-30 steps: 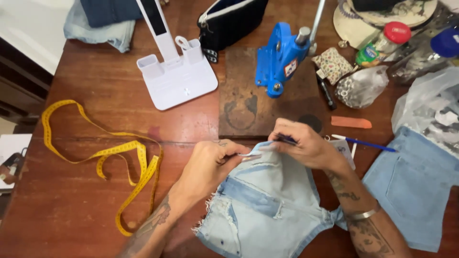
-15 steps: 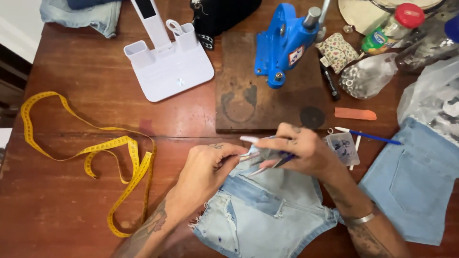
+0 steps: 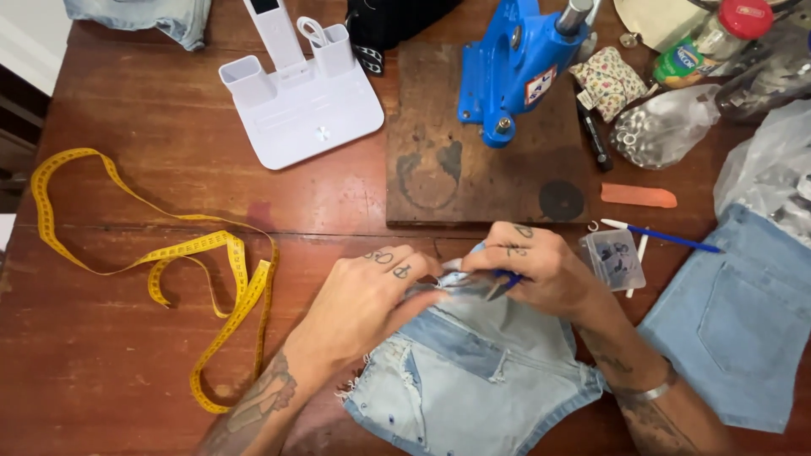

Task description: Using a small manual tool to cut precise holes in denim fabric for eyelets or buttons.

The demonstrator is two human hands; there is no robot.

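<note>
- Two hands at the near table edge: left hand (image 3: 372, 291) pinching light-blue denim shorts (image 3: 473, 371) at the waistband, still.
- Right hand (image 3: 541, 270) now lower, gripping a blue-handled tool (image 3: 500, 283) against the waistband.
- Yellow measuring tape (image 3: 169, 262) toward the left edge.

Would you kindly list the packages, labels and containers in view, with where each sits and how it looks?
Sticker: on the blue press's side, top centre; small, red, white and blue.
Jar: top right corner; clear, red lid, green and yellow label.
Clear bag: right of the press; holds metal rings.
Small clear box: beside the right hand; rectangular, tiny parts inside.
</note>
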